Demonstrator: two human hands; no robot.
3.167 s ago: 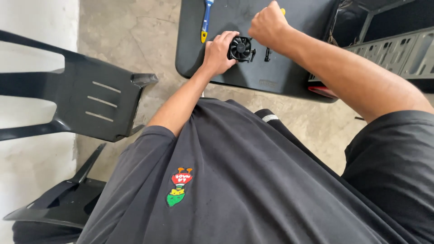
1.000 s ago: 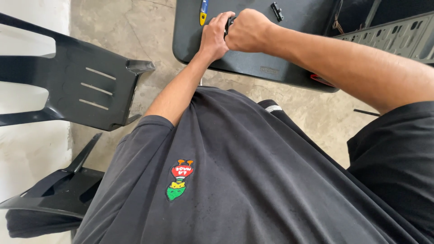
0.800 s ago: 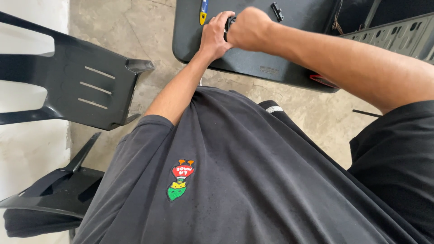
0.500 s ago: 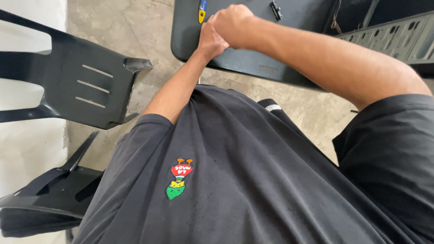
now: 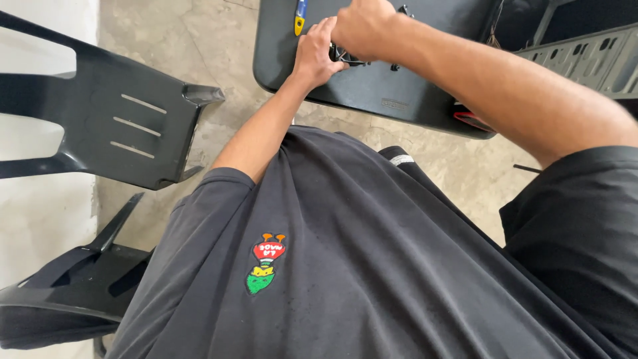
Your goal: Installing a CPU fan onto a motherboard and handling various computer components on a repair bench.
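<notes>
My left hand (image 5: 316,52) and my right hand (image 5: 362,28) close together around a small round black fan (image 5: 343,56) on a black plastic table (image 5: 399,100). The right hand is a fist above the fan and hides most of it; only a sliver of its frame and wires shows between the hands. The left hand grips the fan's left side. A blue and yellow screwdriver handle (image 5: 300,13) lies just left of my left hand. A small black part (image 5: 401,10) lies on the table to the right of my right hand.
A black plastic chair (image 5: 113,126) stands at the left, with another black seat (image 5: 66,292) lower left. A grey metal case panel (image 5: 585,60) sits at the upper right. A red-edged item (image 5: 473,121) sits at the table's near edge. The floor is bare concrete.
The view has tilted down. My right hand closed into a fist over the fan, which was plainly visible at first, and both hands shifted slightly left.
</notes>
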